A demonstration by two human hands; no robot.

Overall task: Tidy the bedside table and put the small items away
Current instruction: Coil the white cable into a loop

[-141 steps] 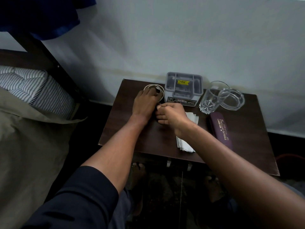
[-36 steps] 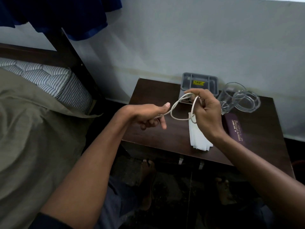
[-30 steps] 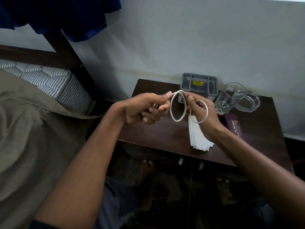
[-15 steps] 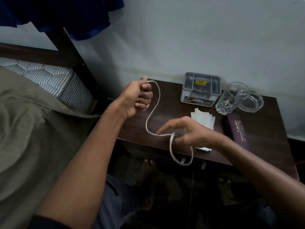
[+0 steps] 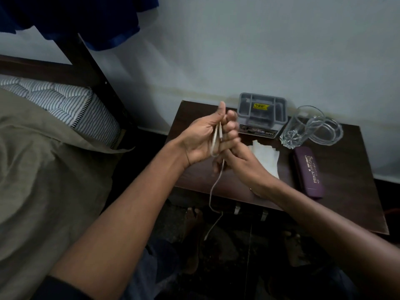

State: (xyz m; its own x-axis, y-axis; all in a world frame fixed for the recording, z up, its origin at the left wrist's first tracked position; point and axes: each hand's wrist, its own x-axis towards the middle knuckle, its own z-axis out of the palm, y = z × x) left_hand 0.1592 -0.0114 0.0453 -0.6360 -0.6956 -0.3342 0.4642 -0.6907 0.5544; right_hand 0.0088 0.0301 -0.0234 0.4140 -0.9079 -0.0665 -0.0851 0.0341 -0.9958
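- You had the white cable (image 5: 216, 182) stretched between 2 hands half a second earlier — by this moment you had brought them together above the left part of the surface (image 5: 346, 191).
- Your left hand (image 5: 207, 137) was turned palm-up, its grip curled around a couple of gathered strands of the cable lying across the palm.
- Your right hand (image 5: 240, 163) sat just below and touching the left, its fingers apparently pinching the cable where it left the bundle — the exact hold was partly hidden.
- The free tail hung down past the front edge of the surface toward the floor.
- I judged this as the start of coiling: only a small part was wound, most of the length still dangled.
- The grey organiser box (image 5: 262, 113) stood at the back, just beyond your left hand, with the glass (image 5: 298, 128), the glass dish (image 5: 326, 133), the folded white paper (image 5: 266, 156) and the purple spectacle case (image 5: 309, 172) untouched to the right.
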